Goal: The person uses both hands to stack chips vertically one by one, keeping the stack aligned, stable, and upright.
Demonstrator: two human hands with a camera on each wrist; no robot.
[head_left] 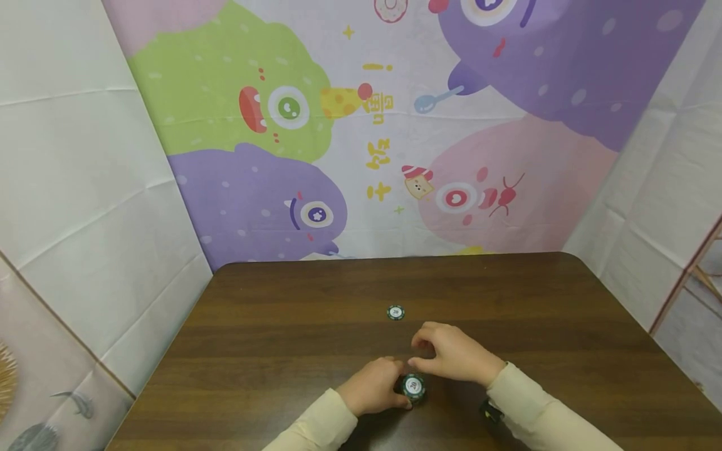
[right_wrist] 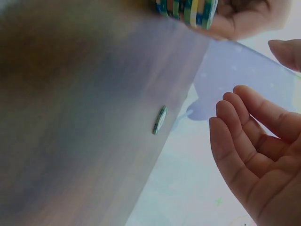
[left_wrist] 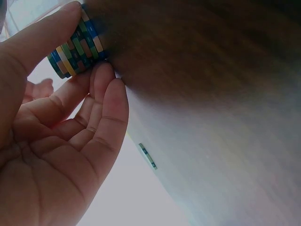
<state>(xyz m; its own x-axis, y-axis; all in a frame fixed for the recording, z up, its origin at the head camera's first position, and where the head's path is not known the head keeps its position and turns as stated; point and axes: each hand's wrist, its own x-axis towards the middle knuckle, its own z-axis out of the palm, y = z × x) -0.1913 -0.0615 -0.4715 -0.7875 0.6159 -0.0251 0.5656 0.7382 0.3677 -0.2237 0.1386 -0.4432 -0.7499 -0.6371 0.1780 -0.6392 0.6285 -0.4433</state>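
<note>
A short stack of poker chips (head_left: pixel 414 388) with mixed green, blue and yellow edges stands near the front of the table, its top chip marked 20. My left hand (head_left: pixel 374 386) grips the stack from the left; in the left wrist view, the thumb and fingers curve around the chips (left_wrist: pixel 79 47). Just above and right of the stack, my right hand (head_left: pixel 455 352) hovers with loosely bent fingers and a gap between thumb and fingertips. Nothing is in that hand (right_wrist: pixel 263 150) in the right wrist view. Farther back, a single green-and-white chip (head_left: pixel 396 312) marked 20 lies flat.
The brown wooden table (head_left: pixel 271 326) reaches back to a cartoon-printed cloth (head_left: pixel 361 232). White cloth panels (head_left: pixel 101 188) hang at both sides. A small dark object with a yellow mark (head_left: pixel 491 411) sits partly hidden beside the right sleeve.
</note>
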